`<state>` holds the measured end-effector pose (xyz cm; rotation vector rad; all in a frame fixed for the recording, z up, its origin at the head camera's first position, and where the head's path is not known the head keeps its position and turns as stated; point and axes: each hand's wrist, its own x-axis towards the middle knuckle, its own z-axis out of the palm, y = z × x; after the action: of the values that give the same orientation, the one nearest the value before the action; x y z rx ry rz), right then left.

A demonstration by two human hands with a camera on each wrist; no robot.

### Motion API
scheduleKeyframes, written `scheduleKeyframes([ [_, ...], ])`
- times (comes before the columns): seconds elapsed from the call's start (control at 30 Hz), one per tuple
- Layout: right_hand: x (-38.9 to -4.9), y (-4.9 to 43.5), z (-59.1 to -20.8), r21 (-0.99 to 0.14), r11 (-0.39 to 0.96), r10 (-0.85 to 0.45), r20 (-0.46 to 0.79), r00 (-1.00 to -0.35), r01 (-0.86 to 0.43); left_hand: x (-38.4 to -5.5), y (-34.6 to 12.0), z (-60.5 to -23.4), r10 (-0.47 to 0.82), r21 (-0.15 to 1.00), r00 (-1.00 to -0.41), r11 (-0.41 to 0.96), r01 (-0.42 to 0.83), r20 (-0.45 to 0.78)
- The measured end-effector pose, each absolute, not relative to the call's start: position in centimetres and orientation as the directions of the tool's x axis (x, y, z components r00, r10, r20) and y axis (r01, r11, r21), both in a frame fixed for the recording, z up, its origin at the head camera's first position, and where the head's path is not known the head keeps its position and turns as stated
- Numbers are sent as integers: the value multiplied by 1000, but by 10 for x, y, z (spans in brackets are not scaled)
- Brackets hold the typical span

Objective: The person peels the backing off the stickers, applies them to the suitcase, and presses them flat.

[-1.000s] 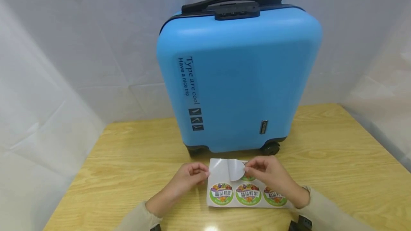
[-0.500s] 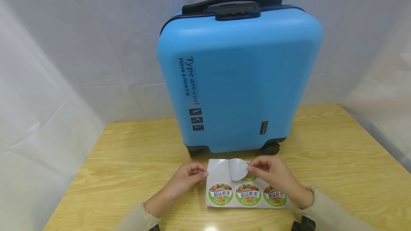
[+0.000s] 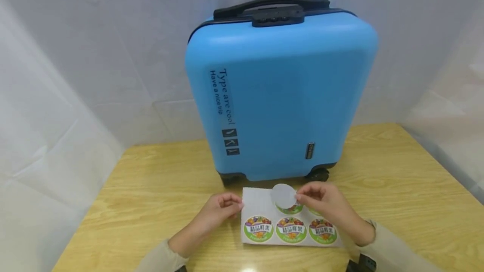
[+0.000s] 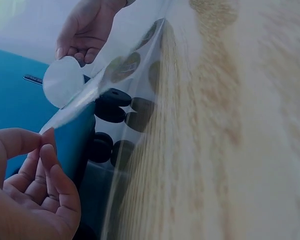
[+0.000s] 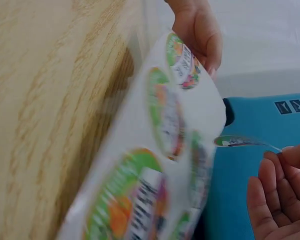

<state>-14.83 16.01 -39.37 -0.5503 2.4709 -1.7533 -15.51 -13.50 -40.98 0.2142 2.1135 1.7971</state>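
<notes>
A white sheet of round fruit stickers [image 3: 255,203] lies in front of the suitcase, its upper left spot bare. My left hand [image 3: 222,208] pinches the sheet's left edge between thumb and forefinger. Above the sheet, my right hand [image 3: 330,205] pinches the right rim of a round sticker [image 3: 282,195], whose pale back faces up in the head view. Seen edge-on in the right wrist view, that sticker [image 5: 242,141] has its far end close to the sheet; whether they touch I cannot tell. Several printed stickers, such as the lower middle one [image 3: 291,230], remain flat on the sheet.
A blue suitcase [image 3: 280,104] with a black handle [image 3: 272,2] stands upright just behind the sheet, its wheel [image 3: 319,175] on the wooden table [image 3: 159,179]. White cloth [image 3: 113,53] hangs behind and at both sides.
My right hand has moved slightly right, drawing the sticker from a folded-back flap on the sheet to a full disc above it. The left hand keeps its grip on the edge.
</notes>
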Motion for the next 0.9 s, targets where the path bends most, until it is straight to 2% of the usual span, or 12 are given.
scheduleKeyframes([
  [0.37, -149, 161, -391, -916, 258, -358, 207, -911, -309, -157, -144, -413, 365, 966, -914, 240, -93, -178],
  [0.63, -148, 161, -389, -921, 226, -365, 221, -905, -317, -161, -159, -411, 404, 921, -904, 388, 27, -144],
  [0.77, -147, 159, -388, -923, 231, -341, 218, -914, -307, -164, -162, -401, 445, 905, -885, 419, 70, -138],
  [0.9, -148, 156, -386, -910, 244, -320, 251, -914, -335, -166, -157, -392, 478, 889, -875, 432, 154, -80],
])
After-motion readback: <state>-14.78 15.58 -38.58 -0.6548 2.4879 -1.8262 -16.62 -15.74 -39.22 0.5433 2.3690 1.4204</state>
